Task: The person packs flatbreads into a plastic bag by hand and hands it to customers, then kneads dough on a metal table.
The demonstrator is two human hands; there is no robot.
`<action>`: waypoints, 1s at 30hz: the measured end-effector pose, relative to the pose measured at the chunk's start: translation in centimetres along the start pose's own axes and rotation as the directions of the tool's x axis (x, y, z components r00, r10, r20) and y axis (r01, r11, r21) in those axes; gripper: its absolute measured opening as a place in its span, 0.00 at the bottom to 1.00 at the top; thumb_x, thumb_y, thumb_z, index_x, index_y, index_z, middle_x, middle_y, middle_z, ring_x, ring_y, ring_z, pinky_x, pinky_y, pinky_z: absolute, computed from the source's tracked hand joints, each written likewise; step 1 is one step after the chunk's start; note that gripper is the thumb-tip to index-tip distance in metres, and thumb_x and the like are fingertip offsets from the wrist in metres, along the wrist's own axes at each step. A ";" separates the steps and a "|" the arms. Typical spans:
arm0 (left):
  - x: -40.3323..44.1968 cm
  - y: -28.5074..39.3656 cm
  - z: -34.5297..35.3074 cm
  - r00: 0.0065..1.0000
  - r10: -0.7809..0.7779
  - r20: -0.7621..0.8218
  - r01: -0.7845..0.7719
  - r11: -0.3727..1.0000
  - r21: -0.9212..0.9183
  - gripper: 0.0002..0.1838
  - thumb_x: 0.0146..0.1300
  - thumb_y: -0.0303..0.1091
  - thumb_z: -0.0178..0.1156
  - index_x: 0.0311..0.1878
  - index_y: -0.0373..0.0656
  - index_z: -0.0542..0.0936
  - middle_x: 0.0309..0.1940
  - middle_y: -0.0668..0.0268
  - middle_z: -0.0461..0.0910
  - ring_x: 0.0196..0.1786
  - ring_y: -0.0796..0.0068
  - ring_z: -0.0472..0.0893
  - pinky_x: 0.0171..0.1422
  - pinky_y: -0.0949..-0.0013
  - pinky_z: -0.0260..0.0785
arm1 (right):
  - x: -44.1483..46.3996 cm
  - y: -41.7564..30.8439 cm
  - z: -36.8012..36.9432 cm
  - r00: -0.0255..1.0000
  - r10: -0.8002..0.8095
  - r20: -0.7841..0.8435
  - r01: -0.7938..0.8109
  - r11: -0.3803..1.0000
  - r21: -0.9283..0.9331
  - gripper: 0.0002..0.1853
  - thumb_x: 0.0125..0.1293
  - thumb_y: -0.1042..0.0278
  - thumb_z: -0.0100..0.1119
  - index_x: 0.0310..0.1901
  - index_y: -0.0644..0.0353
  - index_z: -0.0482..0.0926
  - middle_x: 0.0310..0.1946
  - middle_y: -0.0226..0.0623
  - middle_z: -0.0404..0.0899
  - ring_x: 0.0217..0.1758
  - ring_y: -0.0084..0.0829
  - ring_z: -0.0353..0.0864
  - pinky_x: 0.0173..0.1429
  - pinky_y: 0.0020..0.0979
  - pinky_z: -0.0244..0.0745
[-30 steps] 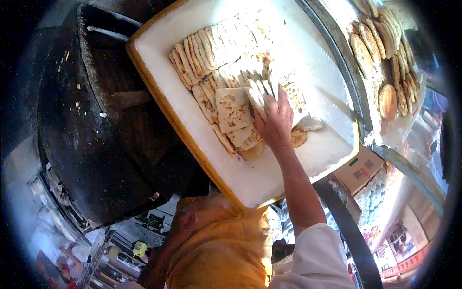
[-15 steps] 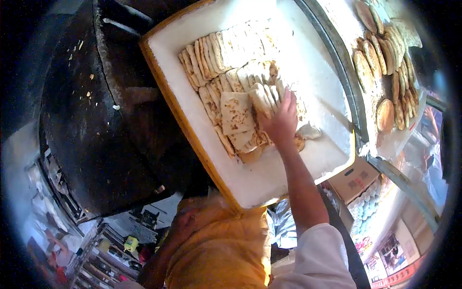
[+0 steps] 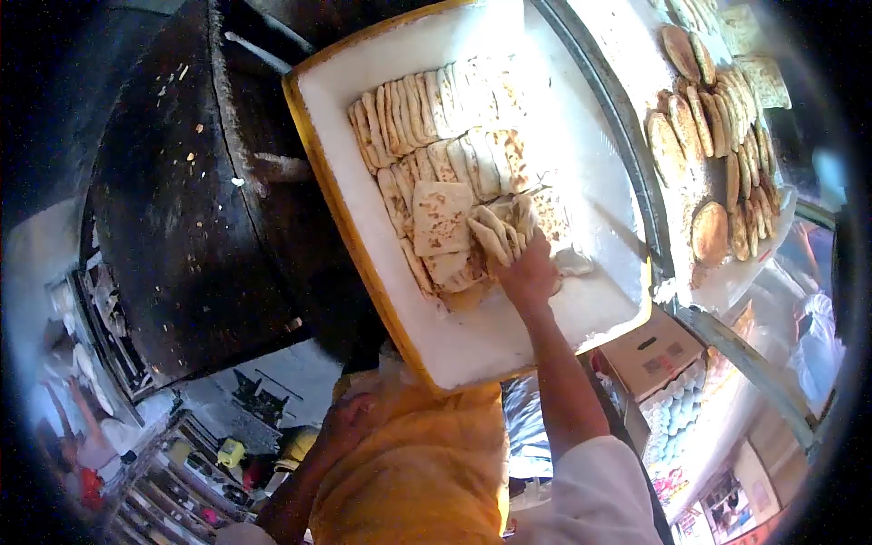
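My right hand (image 3: 530, 275) is closed round a few folded flatbreads (image 3: 495, 233) over the lower right part of the bread stacks. Beside it on the left lies a square browned flatbread (image 3: 441, 218). Rows of flatbreads (image 3: 413, 113) stand on edge in the white tray (image 3: 454, 350) with a yellow rim. My left hand (image 3: 356, 416) is low, in front of the orange apron (image 3: 409, 468); it is in shadow, and its fingers are too dim to make out.
A dark metal oven-like body (image 3: 195, 245) stands left of the tray. Round breads (image 3: 709, 233) lie beyond a metal bar on the right. Below them are a cardboard box (image 3: 649, 354) and egg trays (image 3: 674, 409). People are partly visible at both edges.
The held flatbreads have come slightly down toward me, with my right hand's fingers now wrapped lower round them. The view has shifted, so the oven-like body appears further right. My left hand stays low.
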State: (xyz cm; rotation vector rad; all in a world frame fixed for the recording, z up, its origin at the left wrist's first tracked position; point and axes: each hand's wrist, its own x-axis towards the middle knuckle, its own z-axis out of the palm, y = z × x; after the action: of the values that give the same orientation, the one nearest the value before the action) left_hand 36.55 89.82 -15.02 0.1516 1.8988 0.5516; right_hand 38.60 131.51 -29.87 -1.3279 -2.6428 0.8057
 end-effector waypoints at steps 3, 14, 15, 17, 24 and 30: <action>-0.2 1.0 0.9 0.999 0.030 -0.011 -0.031 0.999 -0.033 0.22 0.74 0.41 0.60 0.63 0.36 0.80 0.54 0.51 0.84 0.58 0.56 0.83 0.64 0.60 0.75 | 0.6 0.8 -0.5 0.994 0.048 0.100 -0.063 0.987 0.150 0.41 0.56 0.55 0.79 0.66 0.65 0.69 0.55 0.55 0.80 0.57 0.54 0.82 0.60 0.48 0.78; 16.4 14.5 5.8 0.942 0.327 -0.075 -0.268 0.602 -0.752 0.59 0.60 0.60 0.75 0.83 0.40 0.54 0.77 0.58 0.64 0.76 0.61 0.69 0.80 0.59 0.61 | -2.4 -6.1 -11.3 0.983 0.110 0.149 -0.166 0.879 0.447 0.34 0.52 0.58 0.82 0.54 0.64 0.72 0.44 0.52 0.86 0.49 0.49 0.88 0.52 0.46 0.82; 17.7 18.0 4.3 0.907 0.421 -0.006 -0.290 0.614 -0.734 0.57 0.60 0.61 0.75 0.82 0.41 0.56 0.75 0.59 0.67 0.74 0.63 0.71 0.77 0.59 0.65 | -3.4 -6.6 -11.7 0.983 0.155 0.099 -0.183 0.875 0.449 0.40 0.49 0.60 0.83 0.59 0.65 0.69 0.45 0.52 0.87 0.50 0.48 0.88 0.54 0.45 0.82; 18.8 21.2 3.1 0.840 0.518 0.164 -0.168 0.534 -0.828 0.50 0.63 0.61 0.72 0.78 0.42 0.62 0.68 0.62 0.74 0.68 0.67 0.77 0.70 0.60 0.73 | -5.1 -7.1 -13.5 0.964 0.094 0.249 -0.205 0.860 0.468 0.47 0.50 0.55 0.84 0.67 0.65 0.66 0.54 0.54 0.80 0.59 0.49 0.82 0.62 0.44 0.78; 19.6 19.5 3.8 0.773 0.523 0.357 0.209 0.322 -0.924 0.36 0.70 0.52 0.68 0.73 0.43 0.68 0.62 0.63 0.80 0.62 0.67 0.82 0.64 0.62 0.80 | -3.0 -7.1 -15.9 0.858 0.082 0.507 -0.512 0.205 0.834 0.25 0.80 0.62 0.55 0.71 0.65 0.66 0.61 0.44 0.77 0.62 0.37 0.78 0.68 0.36 0.74; 19.0 18.4 2.6 0.859 0.398 0.322 0.242 0.238 -0.941 0.37 0.66 0.42 0.72 0.73 0.40 0.68 0.63 0.61 0.79 0.64 0.64 0.81 0.69 0.56 0.78 | -2.3 -1.9 -13.3 0.986 0.056 0.157 -0.162 0.539 0.827 0.15 0.80 0.76 0.47 0.63 0.63 0.74 0.55 0.41 0.81 0.58 0.31 0.81 0.64 0.34 0.77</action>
State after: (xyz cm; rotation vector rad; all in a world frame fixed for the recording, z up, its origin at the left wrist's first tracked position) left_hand 28.64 113.67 -23.77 -0.4255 0.6974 1.5444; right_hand 42.60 134.42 -17.13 -1.1326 -1.7119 1.8886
